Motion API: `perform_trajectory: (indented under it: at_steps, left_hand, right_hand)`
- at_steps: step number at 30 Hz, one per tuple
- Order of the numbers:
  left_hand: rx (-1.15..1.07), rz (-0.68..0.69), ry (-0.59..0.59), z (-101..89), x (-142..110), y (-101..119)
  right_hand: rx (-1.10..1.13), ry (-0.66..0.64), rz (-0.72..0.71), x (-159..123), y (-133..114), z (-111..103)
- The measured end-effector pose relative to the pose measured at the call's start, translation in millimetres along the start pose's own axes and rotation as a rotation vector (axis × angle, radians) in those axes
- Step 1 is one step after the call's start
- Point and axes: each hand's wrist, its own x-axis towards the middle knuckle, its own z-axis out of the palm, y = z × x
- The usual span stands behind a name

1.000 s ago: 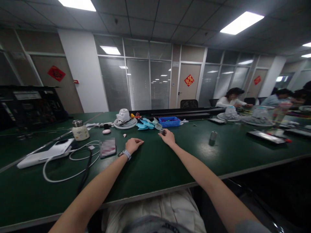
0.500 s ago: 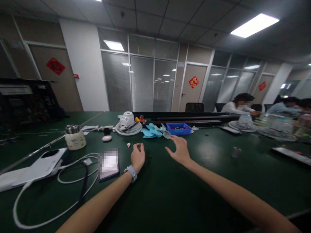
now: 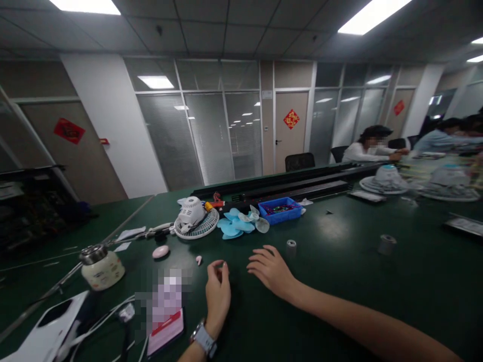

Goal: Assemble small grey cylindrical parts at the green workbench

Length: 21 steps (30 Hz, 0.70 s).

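My left hand, with a watch on the wrist, is held over the green table with fingers curled in towards the thumb. Anything pinched there is hidden or too small to make out. Palm down and fingers stretched out, my right hand holds nothing. Just beyond it, a small grey metal cylinder stands upright, apart from the fingers. A white earbud lies beyond my left hand. Further back are light-blue fan blades with greyish translucent blades against them.
Behind are a white fan part with a round grille and a blue bin of small parts. On the left are a jar, a pink case and phones with cables. Another cylinder stands right. A person sits far right.
My right hand has drawn back, its fingers flatter, and the nearer grey cylinder now shows beyond it. My left hand stays curled. The view has tilted and turned slightly.
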Motion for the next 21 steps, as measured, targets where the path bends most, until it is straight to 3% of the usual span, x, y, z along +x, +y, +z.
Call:
perform_trajectory:
  at_steps: [5,9,15,21]
  left_hand:
    - [0.009,-0.010,-0.016,0.3,4,-3]
    - [0.033,-0.004,-0.037,-0.9,4,-6]
    - [0.059,0.008,-0.063,-3.2,1,-5]
    - [0.050,0.038,-0.082,0.1,2,-9]
  right_hand:
    - [-0.056,0.146,0.158,-23,63,-52]
    - [0.026,0.069,0.227,-40,97,-57]
    - [0.209,0.024,0.330,-48,103,-50]
    - [0.246,0.090,0.336,-48,101,-46]
